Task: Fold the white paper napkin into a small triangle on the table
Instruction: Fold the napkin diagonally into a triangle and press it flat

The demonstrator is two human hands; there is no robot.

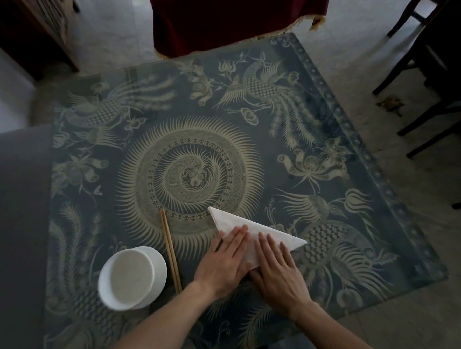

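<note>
The white paper napkin (pixel 237 223) lies folded as a triangle on the patterned blue table (pixel 292 162), near its front right part. One corner points far left, another points right, and the near corner is hidden under my hands. My left hand (pixel 225 263) lies flat on the napkin's left half, fingers straight and close together. My right hand (pixel 277 271) lies flat on the right half, fingers slightly spread. Both palms press down; neither hand grips anything.
A white bowl (pixel 132 277) stands at the front left of the table. A pair of wooden chopsticks (pixel 170 251) lies between the bowl and my left hand. A dark red covered chair (pixel 233 18) stands beyond the far edge; dark chair legs (pixel 418 78) stand at right.
</note>
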